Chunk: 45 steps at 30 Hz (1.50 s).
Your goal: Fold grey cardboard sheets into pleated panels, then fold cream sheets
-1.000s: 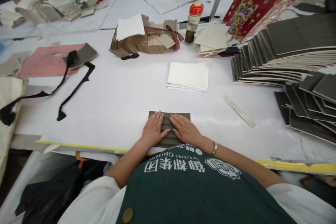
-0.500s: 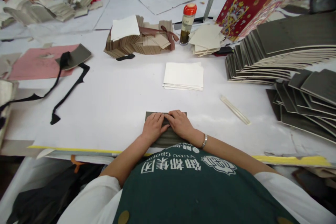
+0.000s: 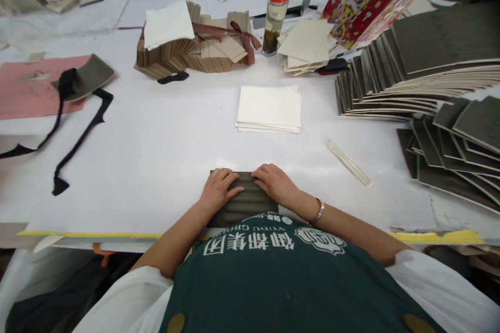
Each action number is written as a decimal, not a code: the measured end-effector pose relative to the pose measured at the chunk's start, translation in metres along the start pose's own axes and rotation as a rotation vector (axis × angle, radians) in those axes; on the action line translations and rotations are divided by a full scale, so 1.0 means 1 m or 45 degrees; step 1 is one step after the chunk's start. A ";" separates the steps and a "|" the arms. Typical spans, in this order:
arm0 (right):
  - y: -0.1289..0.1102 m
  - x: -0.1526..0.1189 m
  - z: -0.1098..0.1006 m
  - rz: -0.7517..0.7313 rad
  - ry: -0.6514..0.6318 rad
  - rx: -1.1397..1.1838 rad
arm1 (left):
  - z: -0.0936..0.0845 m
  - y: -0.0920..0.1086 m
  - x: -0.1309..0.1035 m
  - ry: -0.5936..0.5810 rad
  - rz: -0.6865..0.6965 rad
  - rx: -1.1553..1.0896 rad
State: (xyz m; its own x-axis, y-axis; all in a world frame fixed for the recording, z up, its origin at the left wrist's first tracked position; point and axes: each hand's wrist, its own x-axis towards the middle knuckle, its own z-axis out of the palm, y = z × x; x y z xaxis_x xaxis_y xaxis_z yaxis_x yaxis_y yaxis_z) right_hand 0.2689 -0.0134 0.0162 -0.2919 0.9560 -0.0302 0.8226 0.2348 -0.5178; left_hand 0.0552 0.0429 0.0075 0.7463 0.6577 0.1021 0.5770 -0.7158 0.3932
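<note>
Hands, left hand (image 3: 217,187) and right hand (image 3: 275,183), press flat, ungrasping, on the ridged dark-grey card piece (image 3: 244,200); white paper stack (image 3: 269,108) at twelve o'clock.

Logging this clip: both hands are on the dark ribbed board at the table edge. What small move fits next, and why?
Probably slide both palms outward along the board to press it flat. The left hand and right hand rest on its far edge, fingers curled, with most of its ribbed face uncovered.

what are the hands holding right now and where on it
Both hands, left and right, press flat on the grey ribbed board, near its far edge; nothing is lifted.
</note>
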 end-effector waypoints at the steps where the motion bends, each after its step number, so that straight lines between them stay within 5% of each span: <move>1: 0.006 -0.006 -0.002 0.011 0.021 0.007 | -0.002 -0.004 -0.005 0.013 -0.008 -0.007; 7: 0.018 -0.043 0.004 0.097 0.201 -0.181 | -0.008 -0.014 -0.022 0.039 -0.008 0.087; 16: -0.003 -0.054 0.020 0.273 0.345 -0.512 | 0.009 0.018 -0.031 0.085 -0.226 0.404; 26: 0.003 -0.052 -0.003 0.015 0.210 -0.603 | 0.005 0.026 -0.024 -0.146 -0.436 0.472; 28: 0.020 -0.061 -0.019 0.130 0.198 -0.593 | 0.002 0.030 -0.022 -0.153 -0.450 0.484; 32: 0.070 -0.082 -0.050 0.734 0.432 -0.677 | 0.009 0.058 -0.010 0.004 -0.415 0.485; 34: 0.089 -0.087 -0.058 0.915 0.407 -0.677 | 0.021 0.075 0.001 0.009 -0.307 0.443; 40: 0.093 -0.088 -0.058 1.046 0.279 -0.533 | 0.043 0.090 0.028 -0.035 -0.200 0.369; 42: 0.086 -0.088 -0.057 1.046 0.381 -0.282 | 0.037 0.080 0.025 -0.005 -0.202 0.323; 45: 0.065 -0.078 -0.053 0.940 0.768 0.333 | 0.022 0.058 0.010 0.018 -0.178 0.271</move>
State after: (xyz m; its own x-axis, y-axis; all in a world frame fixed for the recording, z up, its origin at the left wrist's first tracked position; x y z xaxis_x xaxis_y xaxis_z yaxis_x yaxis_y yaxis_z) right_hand 0.3707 -0.0632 0.0298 0.6082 0.7936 -0.0184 0.5435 -0.4332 -0.7189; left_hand 0.1035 0.0023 0.0113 0.6506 0.7559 0.0735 0.7322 -0.6500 0.2036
